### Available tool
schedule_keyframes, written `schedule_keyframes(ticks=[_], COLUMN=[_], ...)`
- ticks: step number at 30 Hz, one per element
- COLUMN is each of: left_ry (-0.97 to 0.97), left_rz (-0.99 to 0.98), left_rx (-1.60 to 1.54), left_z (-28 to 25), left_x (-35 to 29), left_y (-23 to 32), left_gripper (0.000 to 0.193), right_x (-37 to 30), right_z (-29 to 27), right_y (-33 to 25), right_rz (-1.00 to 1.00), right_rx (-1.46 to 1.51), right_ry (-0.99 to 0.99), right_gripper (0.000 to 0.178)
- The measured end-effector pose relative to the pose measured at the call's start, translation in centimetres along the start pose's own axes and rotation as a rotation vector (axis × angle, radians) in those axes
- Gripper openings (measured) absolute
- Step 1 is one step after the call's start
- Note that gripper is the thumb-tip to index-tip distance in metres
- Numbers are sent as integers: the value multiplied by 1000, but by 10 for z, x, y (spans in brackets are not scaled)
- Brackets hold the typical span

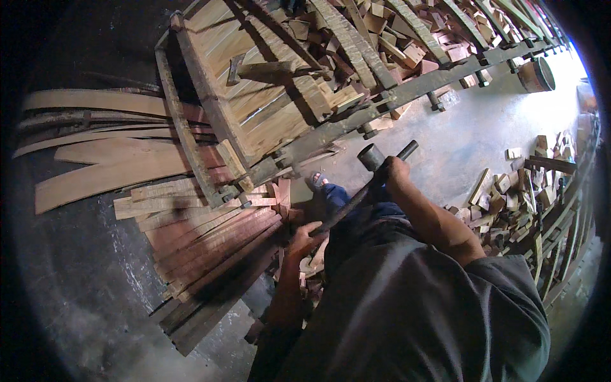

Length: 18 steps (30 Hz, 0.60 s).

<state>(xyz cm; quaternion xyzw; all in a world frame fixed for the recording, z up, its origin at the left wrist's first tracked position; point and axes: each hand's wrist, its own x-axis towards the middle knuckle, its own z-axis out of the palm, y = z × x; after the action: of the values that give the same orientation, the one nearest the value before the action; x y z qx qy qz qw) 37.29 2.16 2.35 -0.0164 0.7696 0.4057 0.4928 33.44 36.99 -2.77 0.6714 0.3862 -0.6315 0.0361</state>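
A long dark bar (347,209), pipe-like, slants across in front of my legs, with a short wide tube (371,157) near its upper right end. My left hand (304,239) is closed round the lower left end of this bar. Close to the wide tube, my right hand (396,175) grips the upper part, and a pipe end (408,150) sticks out past my fingers. Beyond the bar, a hammer-like tool (261,72) with a wooden handle lies on a panel of pale boards (272,124) set in a clamping rack.
The rack's long metal rail (420,84) runs from my left front to the far right. Stacked planks (216,242) lie at my left, with curved boards (114,156) behind. Offcuts (499,197) pile up at my right. A bucket (536,75) stands at the far right.
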Motion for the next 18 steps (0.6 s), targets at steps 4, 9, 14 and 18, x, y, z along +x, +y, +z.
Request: schedule_keyframes(ticks=[4,9,14,18], left_ry=[-162,-59,-75,-66], left_rz=[5,-184,-21,14], left_rx=[245,305,191,374], left_z=[-24,-56,-120,-149], left_x=[27,48,60,87], left_y=[-59,-151,-211,-202], left_gripper=[55,62,51,34], right_x=[-12,-50,-57,-55], right_z=[42,102,126,110], right_y=[46,108,151,167], right_rz=[-100,-73,41,-369], right_rx=[-56,45,80,-672], right_ry=[-50,-123,3,-229], right_gripper=[15,17,15,17])
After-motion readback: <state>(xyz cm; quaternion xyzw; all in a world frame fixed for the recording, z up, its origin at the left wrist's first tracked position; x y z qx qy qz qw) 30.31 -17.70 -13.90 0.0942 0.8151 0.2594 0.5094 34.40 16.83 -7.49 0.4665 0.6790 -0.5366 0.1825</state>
